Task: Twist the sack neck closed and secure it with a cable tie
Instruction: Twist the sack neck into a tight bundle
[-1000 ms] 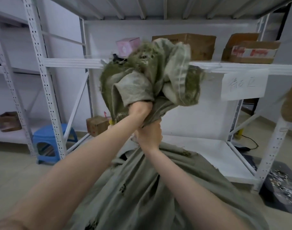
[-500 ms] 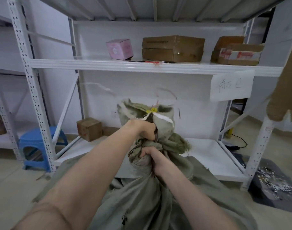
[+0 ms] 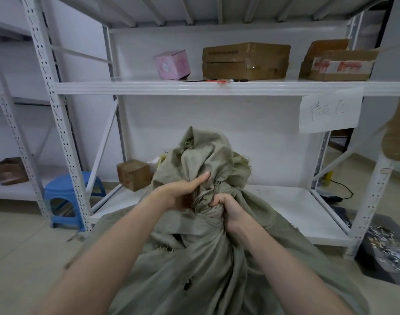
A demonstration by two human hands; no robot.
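A large grey-green cloth sack (image 3: 201, 269) stands on the floor in front of me, its body spreading out below my arms. Its neck (image 3: 208, 203) is bunched and twisted, and the loose mouth of the cloth (image 3: 208, 155) rises crumpled above it. My left hand (image 3: 183, 194) grips the neck from the left, thumb stretched across the folds. My right hand (image 3: 228, 208) is clenched around the neck just below and to the right. No cable tie shows in this view.
A white metal shelf rack (image 3: 217, 88) stands right behind the sack, with a pink box (image 3: 172, 64) and cardboard boxes (image 3: 245, 61) on its upper shelf. A small carton (image 3: 133, 175) sits on the lower shelf, a blue stool (image 3: 67, 198) to the left.
The sack's gathered top has come down from face height to about waist level. Both hands kept hold of the neck, and the cloth is bunched tighter between them.
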